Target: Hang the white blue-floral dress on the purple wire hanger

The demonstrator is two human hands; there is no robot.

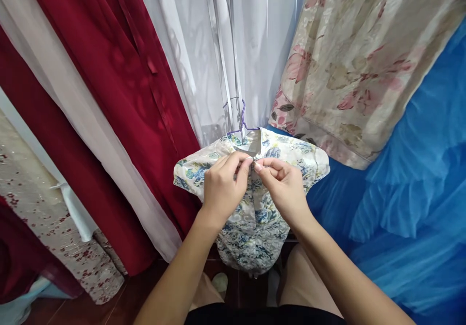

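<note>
Nearest, a dark wooden floor (120, 300) shows low in the scene. Both forearms reach up from the near edge to a small floral dress (255, 228), which hangs in the middle on a purple hanger (242, 116).

The left hand (222, 186) is curled, with its thumb and forefinger pinched on the dress front just below the collar. The right hand (282, 186) meets it from the right, fingertips pinched on the same spot, so the two hands touch there. What small part they hold between them is too small to tell.

A speckled cloth (43, 218) hangs at the near left. Blue tulle (411, 194) fills the right, just beside the dress. Farther left hangs a red gown (109, 96). Sheer white cloth (204, 48) hangs behind the hanger. A pale rose-print fabric (364, 58) hangs at the far right.
</note>
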